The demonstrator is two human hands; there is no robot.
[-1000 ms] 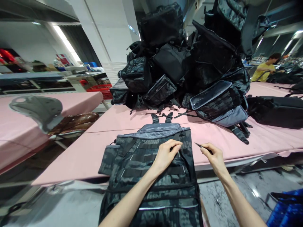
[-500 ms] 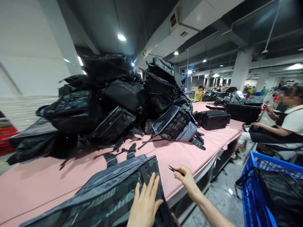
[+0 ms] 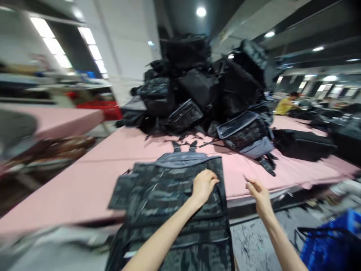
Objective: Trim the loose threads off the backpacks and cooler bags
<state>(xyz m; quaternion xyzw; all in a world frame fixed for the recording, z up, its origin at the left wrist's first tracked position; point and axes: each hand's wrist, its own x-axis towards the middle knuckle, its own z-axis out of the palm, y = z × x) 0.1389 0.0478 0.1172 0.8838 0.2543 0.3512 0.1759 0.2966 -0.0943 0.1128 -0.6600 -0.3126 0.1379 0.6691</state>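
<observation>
A dark camouflage backpack point(image 3: 180, 210) lies opened out over the table edge closest to me, its grey lining and two straps toward the pile. Over its upper right part is my left hand point(image 3: 204, 185), with the fingers curled in; whatever is between them is hidden. My right hand point(image 3: 258, 192) is closed around small thread snips point(image 3: 246, 178), held to the right of the backpack above the table edge. Only the blurred dark tip of the snips shows past the fingers.
A tall pile of black bags point(image 3: 197, 86) stands on the pink-covered table point(image 3: 93, 180). One black bag point(image 3: 304, 145) lies to its right. A blue crate point(image 3: 324, 241) is on the floor at lower right. Farther back, a person in yellow point(image 3: 284, 104) works. A red crate point(image 3: 108, 111) is at left.
My view has swung left, showing more of the backpack and table. The left hand has gone from spread flat to curled fingers. My right hand still holds the snips.
</observation>
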